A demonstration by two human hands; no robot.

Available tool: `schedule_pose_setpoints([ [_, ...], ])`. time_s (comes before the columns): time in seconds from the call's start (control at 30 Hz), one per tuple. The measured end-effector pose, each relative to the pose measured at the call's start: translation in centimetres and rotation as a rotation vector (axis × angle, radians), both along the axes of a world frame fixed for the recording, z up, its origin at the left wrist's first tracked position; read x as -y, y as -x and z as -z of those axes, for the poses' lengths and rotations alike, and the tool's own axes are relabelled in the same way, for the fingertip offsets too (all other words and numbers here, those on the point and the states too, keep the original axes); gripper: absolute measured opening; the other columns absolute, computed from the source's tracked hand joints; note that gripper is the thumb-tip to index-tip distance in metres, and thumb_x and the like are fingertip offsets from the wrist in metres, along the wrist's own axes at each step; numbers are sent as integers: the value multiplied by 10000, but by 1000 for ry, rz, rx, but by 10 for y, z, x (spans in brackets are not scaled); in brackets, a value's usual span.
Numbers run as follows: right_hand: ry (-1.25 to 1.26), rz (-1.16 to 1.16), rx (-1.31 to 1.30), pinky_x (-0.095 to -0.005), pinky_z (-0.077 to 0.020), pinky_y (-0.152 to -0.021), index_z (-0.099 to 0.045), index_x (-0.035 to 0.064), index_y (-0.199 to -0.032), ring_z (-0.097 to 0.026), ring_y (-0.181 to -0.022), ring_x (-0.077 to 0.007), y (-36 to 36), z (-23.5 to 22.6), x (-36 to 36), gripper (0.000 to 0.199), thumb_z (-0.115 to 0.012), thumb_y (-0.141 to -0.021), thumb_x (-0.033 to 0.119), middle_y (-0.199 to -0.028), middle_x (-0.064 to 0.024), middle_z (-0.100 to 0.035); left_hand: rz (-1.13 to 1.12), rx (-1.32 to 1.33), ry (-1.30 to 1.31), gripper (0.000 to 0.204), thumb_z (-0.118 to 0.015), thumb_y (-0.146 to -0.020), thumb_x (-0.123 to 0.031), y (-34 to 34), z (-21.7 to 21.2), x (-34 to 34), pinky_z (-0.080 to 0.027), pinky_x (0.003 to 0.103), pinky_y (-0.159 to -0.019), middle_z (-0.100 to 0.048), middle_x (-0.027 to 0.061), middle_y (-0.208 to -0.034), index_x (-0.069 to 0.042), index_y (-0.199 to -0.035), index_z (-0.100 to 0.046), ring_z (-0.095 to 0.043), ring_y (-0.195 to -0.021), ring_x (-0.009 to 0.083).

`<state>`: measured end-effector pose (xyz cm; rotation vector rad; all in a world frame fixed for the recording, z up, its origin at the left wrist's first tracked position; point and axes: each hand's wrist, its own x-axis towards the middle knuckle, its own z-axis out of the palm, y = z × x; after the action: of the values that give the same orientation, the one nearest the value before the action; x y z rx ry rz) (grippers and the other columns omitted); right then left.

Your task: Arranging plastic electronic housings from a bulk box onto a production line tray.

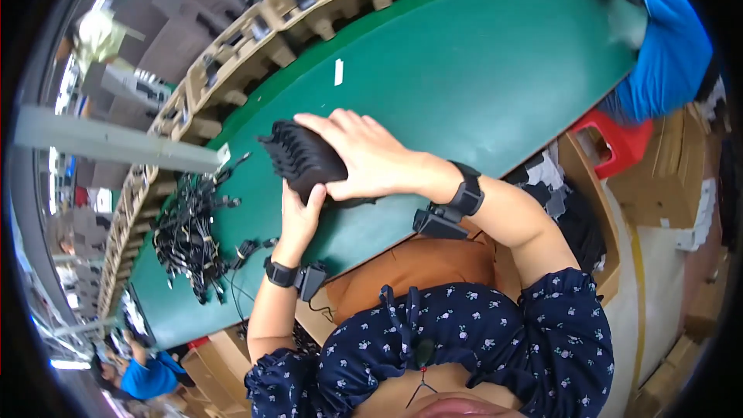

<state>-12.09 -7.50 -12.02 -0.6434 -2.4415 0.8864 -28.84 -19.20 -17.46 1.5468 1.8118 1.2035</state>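
Over the wide green tabletop (480, 54), right of the heap of black cables (203, 251), our right hand (368, 153) grips a black stack (312, 161) from above and our left hand (298, 222) holds its near edge; we would do well to press evenly so its layers stay aligned. The stack looks dark, with thin ridged edges at its left, though we cannot tell its material.
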Motion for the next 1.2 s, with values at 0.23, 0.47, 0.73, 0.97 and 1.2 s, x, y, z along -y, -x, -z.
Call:
schedule_pose_setpoints([
  [0.23, 4, -74, 274, -446, -305, -999, -437, 159, -1297, -363, -1193, -391, 50, -4, -32, 761, -682, -653, 481, -1273, -239, -385, -288, -128, -223, 779, -693, -763, -244, 30, -19, 2, -275, 427, -1036, -271, 194, -1387, -13, -1359, -246, -279, -1287, 315],
  [0.47, -195, -74, 276, -462, -295, -1015, -482, 194, -1267, -309, -1253, -408, 97, 2, -17, 691, -680, -683, 506, -1353, -233, -323, -200, -326, -189, 866, -748, -678, -213, 42, -22, 15, -260, 455, -1041, -183, 216, -1410, -73, -1370, -248, -254, -1274, 395],
  [0.73, 644, -69, 105, -242, -428, -855, -509, 18, -1181, -551, -949, -115, 102, 16, -71, 375, -560, -888, 246, -1036, -64, -592, -270, -349, -112, 786, -721, -698, -216, 63, -27, 23, -214, 495, -1045, -215, 209, -1404, -83, -1353, -308, -250, -1280, 385],
  [0.97, 601, 55, 160, -203, -408, -621, -593, 10, -892, -500, -693, -45, 85, 10, -103, 217, -584, -877, 227, -769, 22, -590, -213, -451, -44, 658, -623, -785, -281, 46, -19, 17, -110, 560, -1049, -216, 173, -1429, -115, -1353, -335, -197, -1324, 345],
  [1.2, -88, 414, -263, -230, -410, -610, -539, 16, -946, -459, -635, -77, 53, -38, -176, 180, -578, -874, 176, -678, 2, -523, -234, -445, 4, 604, -563, -838, -314, 51, -22, 17, -85, 519, -1067, -226, 164, -1426, -83, -1345, -331, -189, -1327, 340],
])
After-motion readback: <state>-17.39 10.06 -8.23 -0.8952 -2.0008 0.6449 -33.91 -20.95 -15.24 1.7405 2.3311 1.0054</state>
